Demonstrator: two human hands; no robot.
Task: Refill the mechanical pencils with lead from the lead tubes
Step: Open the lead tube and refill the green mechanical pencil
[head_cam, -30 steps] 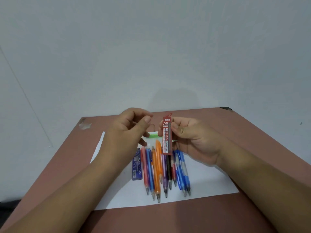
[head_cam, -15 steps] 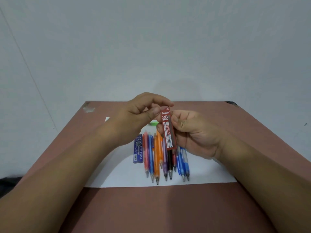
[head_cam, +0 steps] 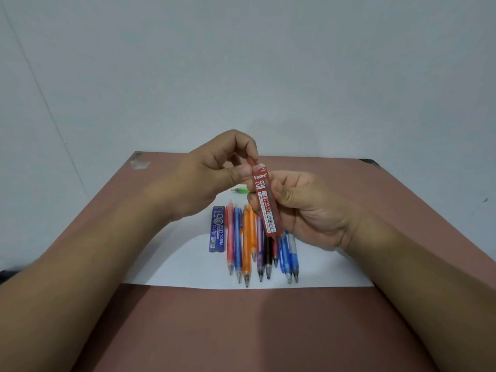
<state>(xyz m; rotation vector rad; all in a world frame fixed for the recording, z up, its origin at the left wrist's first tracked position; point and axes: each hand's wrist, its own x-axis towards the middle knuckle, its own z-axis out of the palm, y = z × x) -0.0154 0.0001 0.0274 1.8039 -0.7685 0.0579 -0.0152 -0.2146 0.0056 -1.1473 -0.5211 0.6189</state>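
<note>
A flat red lead tube [head_cam: 266,202], marked 2B, is held upright above the worktop [head_cam: 241,331] in the curled fingers of the right hand [head_cam: 308,210], while its top cap is pinched by the left hand [head_cam: 214,178]. The step is judged to be the opening of the tube; a steady pull on the cap is then called for. Slim translucent plastic mechanical pencils [head_cam: 257,245] are laid side by side on white paper [head_cam: 335,272], beside a blue lead tube [head_cam: 217,229].
</note>
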